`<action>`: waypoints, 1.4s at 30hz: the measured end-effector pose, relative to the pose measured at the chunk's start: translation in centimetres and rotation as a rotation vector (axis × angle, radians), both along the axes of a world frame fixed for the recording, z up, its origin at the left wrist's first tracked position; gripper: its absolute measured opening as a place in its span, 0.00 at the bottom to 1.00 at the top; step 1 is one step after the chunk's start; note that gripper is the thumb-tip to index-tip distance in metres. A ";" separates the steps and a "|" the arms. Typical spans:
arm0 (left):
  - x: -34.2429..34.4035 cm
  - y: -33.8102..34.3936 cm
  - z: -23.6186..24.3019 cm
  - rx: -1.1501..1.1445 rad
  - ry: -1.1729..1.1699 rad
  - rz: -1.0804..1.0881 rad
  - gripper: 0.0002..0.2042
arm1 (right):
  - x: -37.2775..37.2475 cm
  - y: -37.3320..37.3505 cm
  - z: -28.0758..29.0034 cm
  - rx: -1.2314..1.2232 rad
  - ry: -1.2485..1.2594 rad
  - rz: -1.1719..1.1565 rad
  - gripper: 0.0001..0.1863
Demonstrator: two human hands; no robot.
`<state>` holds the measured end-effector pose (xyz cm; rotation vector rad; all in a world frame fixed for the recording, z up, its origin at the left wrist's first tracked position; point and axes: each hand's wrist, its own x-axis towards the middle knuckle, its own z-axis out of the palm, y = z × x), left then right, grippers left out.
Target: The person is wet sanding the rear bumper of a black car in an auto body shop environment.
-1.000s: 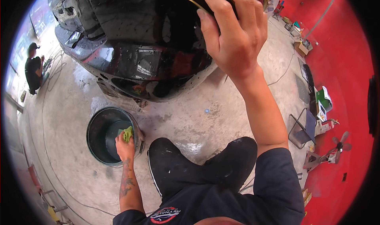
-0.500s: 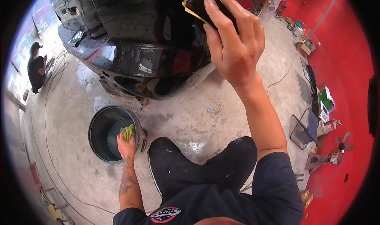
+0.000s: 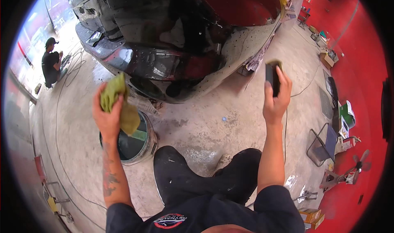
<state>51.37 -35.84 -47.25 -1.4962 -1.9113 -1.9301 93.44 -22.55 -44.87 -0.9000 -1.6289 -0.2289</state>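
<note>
Raised over the bucket, my left hand (image 3: 107,120) grips a wet, yellow-green cloth (image 3: 113,94) that hangs down in folds. Below it stands the dark round bucket (image 3: 152,142) with liquid inside; a pale green strip shows in it, partly covered by the cloth and hand. Off to the right, my right hand (image 3: 277,103) is closed round a black sanding block (image 3: 271,78) with yellowish paper at its top edge. The block is held clear of the glossy black car bodywork (image 3: 158,65), which is speckled with water drops.
At the far left a person (image 3: 51,65) squats beside coiled cables. Along the red wall (image 3: 361,89) stand a folding chair (image 3: 322,145), a fan (image 3: 361,163) and boxes (image 3: 310,214). Yellow tape and paper masking (image 3: 291,3) edge the car's right side.
My right hand has come down and away from the bodywork with the sanding block. The left hand has lifted the cloth up out of the bucket.
</note>
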 end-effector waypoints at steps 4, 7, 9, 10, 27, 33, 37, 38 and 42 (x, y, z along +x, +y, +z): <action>3.4 4.8 13.3 0.471 0.383 -0.075 0.23 | 4.6 -0.7 -10.2 -0.319 0.209 -0.078 0.24; 6.5 7.2 19.5 0.594 0.705 0.113 0.21 | 5.5 -1.3 -16.2 -0.562 0.334 -0.036 0.24; 11.4 7.5 20.3 0.492 0.805 0.151 0.20 | 4.8 -1.7 -15.3 -0.582 0.328 0.009 0.24; 14.7 8.6 19.9 0.579 0.777 0.306 0.26 | 4.6 -1.6 -14.9 -0.593 0.319 0.041 0.24; 13.6 7.0 12.5 0.121 1.079 -0.097 0.46 | 7.7 -0.2 -18.6 -0.785 0.504 0.033 0.23; 14.7 4.7 17.6 -0.383 0.792 0.110 0.46 | 6.6 -0.7 -17.7 -0.914 0.676 0.186 0.23; 14.4 4.5 18.1 -0.528 1.007 -0.052 0.51 | 6.6 -0.9 -18.2 -0.924 0.599 0.230 0.23; 14.5 4.4 18.1 -0.607 1.033 -0.050 0.46 | 6.5 -0.9 -18.3 -0.906 0.562 0.241 0.23; 13.5 5.4 15.4 -0.339 1.027 0.044 0.57 | 5.1 -1.1 -17.2 -0.846 0.612 0.315 0.24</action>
